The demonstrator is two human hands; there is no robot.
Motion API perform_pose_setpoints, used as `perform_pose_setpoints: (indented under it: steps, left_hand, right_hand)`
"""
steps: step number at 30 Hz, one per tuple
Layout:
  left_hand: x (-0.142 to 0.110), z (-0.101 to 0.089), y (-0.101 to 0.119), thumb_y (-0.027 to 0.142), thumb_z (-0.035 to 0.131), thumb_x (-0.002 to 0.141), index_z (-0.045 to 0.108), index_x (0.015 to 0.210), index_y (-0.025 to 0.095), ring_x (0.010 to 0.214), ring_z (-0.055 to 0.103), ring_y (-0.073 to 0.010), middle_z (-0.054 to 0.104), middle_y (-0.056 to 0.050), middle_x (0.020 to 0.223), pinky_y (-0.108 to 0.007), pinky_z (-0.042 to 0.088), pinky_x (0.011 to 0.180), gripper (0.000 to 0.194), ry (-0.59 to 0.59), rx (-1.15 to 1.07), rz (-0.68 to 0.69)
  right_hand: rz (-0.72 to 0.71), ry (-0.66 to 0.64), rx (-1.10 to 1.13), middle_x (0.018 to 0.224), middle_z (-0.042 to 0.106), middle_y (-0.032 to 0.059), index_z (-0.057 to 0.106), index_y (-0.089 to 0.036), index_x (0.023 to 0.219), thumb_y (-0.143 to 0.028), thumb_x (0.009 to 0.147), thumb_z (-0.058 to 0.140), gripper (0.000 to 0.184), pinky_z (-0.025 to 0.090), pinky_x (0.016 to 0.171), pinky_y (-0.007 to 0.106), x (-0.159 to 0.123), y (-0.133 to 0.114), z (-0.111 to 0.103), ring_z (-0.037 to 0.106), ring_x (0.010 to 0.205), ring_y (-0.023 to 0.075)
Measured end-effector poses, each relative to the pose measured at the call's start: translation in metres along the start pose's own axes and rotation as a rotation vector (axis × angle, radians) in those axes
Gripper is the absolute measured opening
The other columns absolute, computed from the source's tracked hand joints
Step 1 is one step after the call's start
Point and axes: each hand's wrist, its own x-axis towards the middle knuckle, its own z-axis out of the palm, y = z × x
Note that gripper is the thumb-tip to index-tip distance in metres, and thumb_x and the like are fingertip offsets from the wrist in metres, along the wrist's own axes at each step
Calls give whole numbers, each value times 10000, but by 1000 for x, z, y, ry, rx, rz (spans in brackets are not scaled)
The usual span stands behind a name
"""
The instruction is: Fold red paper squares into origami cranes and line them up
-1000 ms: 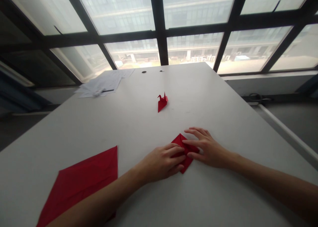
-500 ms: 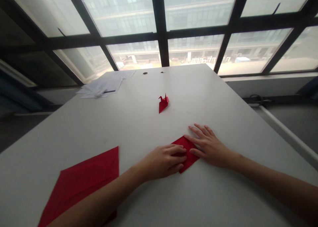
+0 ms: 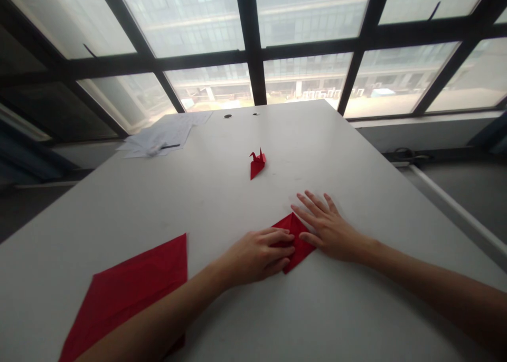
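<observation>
A folded piece of red paper (image 3: 298,250) lies flat on the white table, one corner pointing away from me. My left hand (image 3: 261,255) rests on its left part, fingers stretched across it and covering that side. On its right edge lies my right hand (image 3: 327,230), fingers spread, with the thumb on the paper and the other fingertips reaching past its far corner. Farther up the table stands a red origami crane (image 3: 257,164), touched by neither hand. A larger red sheet (image 3: 138,277) lies at the left, partly hidden under my left forearm.
White papers (image 3: 158,135) with a dark pen (image 3: 170,146) on them lie at the table's far left. Two round holes are near the far edge of the white table (image 3: 214,193). Dark-framed windows (image 3: 253,56) rise behind it.
My right hand has shifted slightly up, its fingers spreading wider, and a crease at the paper's far corner shows more. The left hand stays on the paper. The whole view has shifted a little.
</observation>
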Motion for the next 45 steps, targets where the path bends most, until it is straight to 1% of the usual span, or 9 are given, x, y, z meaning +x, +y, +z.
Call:
perform_pose_setpoints:
  steps: [7, 12, 18, 25, 28, 32, 35, 39, 45]
  left_hand:
    - [1, -2, -4, 266, 519, 980, 616, 1290, 207, 1184, 624, -207, 652, -99, 1295, -345, 513, 1033, 330, 24, -42, 27]
    - [0, -5, -12, 223, 498, 992, 552, 1361, 197, 1338, 518, -213, 606, -98, 1383, -387, 438, 1122, 374, 164, -21, -2]
    - [2, -10, -2, 441, 485, 1004, 334, 1535, 186, 1483, 291, -241, 441, -112, 1531, -451, 259, 1227, 607, -123, -110, 117]
    - [3, -15, 5, 458, 576, 955, 495, 1434, 165, 1468, 325, -263, 456, -131, 1518, -425, 330, 1203, 567, -179, -217, 169]
    - [1, -13, 7, 398, 575, 968, 604, 1311, 158, 1392, 461, -260, 547, -137, 1444, -397, 379, 1178, 420, -151, -229, 203]
    - [-2, -8, 8, 299, 569, 979, 595, 1310, 183, 1187, 648, -207, 655, -114, 1320, -319, 512, 1047, 352, -21, -237, 223]
    - [-2, -4, 0, 275, 602, 962, 580, 1334, 204, 1278, 581, -218, 669, -93, 1303, -362, 477, 1090, 380, 79, -152, 177]
    - [0, -1, -16, 493, 699, 864, 545, 1387, 188, 1360, 498, -265, 616, -114, 1373, -449, 393, 1165, 625, 26, -99, 95]
    - [1, -3, -16, 379, 648, 923, 567, 1365, 170, 1360, 500, -257, 623, -112, 1364, -425, 412, 1160, 495, -2, -98, 104]
  right_hand:
    - [-83, -68, 75, 1634, 229, 109, 364, -283, 1526, -418, 972, 508, 588, 102, 1172, 660, 1, 1, -5, 115, 1516, 343]
    - [-67, -82, 57, 1637, 204, 127, 344, -265, 1537, -419, 970, 511, 611, 102, 1181, 643, 2, 1, -2, 74, 1519, 338]
    - [-56, -82, 67, 1634, 215, 124, 377, -274, 1522, -416, 979, 498, 574, 108, 1180, 642, 2, 1, -3, 97, 1516, 343]
    - [-59, -91, 72, 1636, 198, 119, 337, -289, 1539, -433, 985, 489, 592, 102, 1188, 627, 1, 1, -4, 98, 1516, 333]
    - [-58, -105, 61, 1641, 177, 121, 303, -294, 1551, -437, 986, 487, 611, 106, 1189, 625, 2, 2, -3, 92, 1517, 326]
    - [-49, -99, 53, 1641, 177, 124, 299, -285, 1553, -431, 983, 487, 617, 120, 1188, 625, 2, 0, -2, 86, 1517, 327]
    - [-39, -82, 55, 1635, 206, 125, 315, -266, 1548, -432, 986, 477, 608, 140, 1189, 619, 2, -1, -2, 98, 1517, 328]
    - [-37, -65, 62, 1627, 237, 128, 332, -250, 1542, -470, 1005, 429, 589, 164, 1186, 618, 2, -2, -1, 126, 1515, 330]
    - [-16, -23, 107, 1633, 240, 96, 266, -245, 1563, -315, 1027, 368, 550, 191, 1195, 589, 3, 1, 3, 155, 1516, 293]
